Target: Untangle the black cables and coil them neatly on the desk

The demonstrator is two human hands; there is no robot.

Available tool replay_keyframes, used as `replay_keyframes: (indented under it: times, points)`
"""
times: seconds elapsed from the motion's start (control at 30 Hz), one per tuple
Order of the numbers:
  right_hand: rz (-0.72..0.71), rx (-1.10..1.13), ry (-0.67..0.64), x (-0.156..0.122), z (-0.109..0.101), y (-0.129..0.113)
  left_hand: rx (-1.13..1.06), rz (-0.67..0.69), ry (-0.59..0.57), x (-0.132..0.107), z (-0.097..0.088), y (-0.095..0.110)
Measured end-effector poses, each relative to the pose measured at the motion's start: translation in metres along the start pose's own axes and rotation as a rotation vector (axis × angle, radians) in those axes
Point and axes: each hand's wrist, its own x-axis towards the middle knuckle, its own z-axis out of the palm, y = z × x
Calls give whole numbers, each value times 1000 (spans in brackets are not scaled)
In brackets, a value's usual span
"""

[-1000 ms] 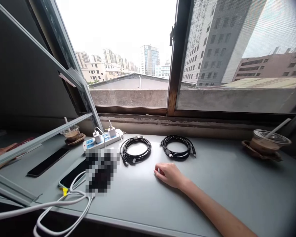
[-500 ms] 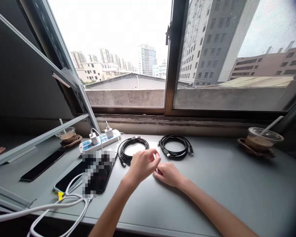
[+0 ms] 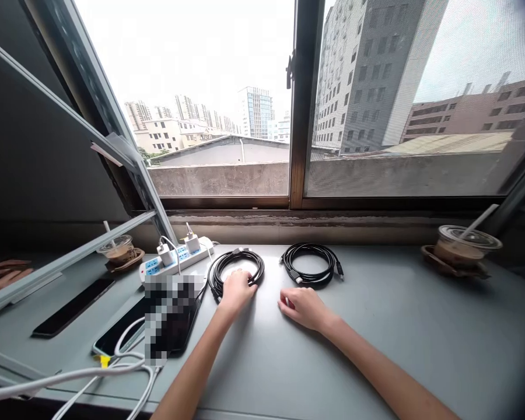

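Observation:
Two coils of black cable lie side by side on the grey desk. My left hand (image 3: 238,290) is over the near edge of the left coiled cable (image 3: 259,267), its fingers curled around the strands and partly hidden by the back of the hand. My right hand (image 3: 304,306) rests on the desk with its fingers loosely curled and nothing visible in them. Just beyond it lies the right coiled cable (image 3: 331,261), apart from the hand, with its connector ends (image 3: 298,280) showing.
To the left are phones (image 3: 74,306), white cables (image 3: 126,367) and a power strip (image 3: 177,259) with plugs. Drink cups stand at the far right (image 3: 466,251) and far left (image 3: 118,251). Another person's hands (image 3: 6,277) show beyond the metal frame (image 3: 70,256).
My left hand has moved forward and left, away from my right hand, down onto the left coil. My right hand stays nearly in place. The view has shifted slightly.

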Motion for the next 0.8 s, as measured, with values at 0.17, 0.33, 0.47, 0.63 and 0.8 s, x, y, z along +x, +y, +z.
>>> replay_keyframes:
  times: [0.17,0.33,0.47,0.63,0.8]
  points:
    - [40,-2,-11,0,-1,-3,-87,-14,40,6,-3,-3]
    - [59,5,-7,1,-2,-3,-192,-52,201,7,-9,-1]
    - [67,20,-3,0,-2,-3,-316,-196,445,19,-30,-3]
    - [69,44,-2,-1,-1,-4,-515,-198,670,30,-73,16]
    - [76,114,24,-1,-4,2,-1033,220,756,14,-108,75]
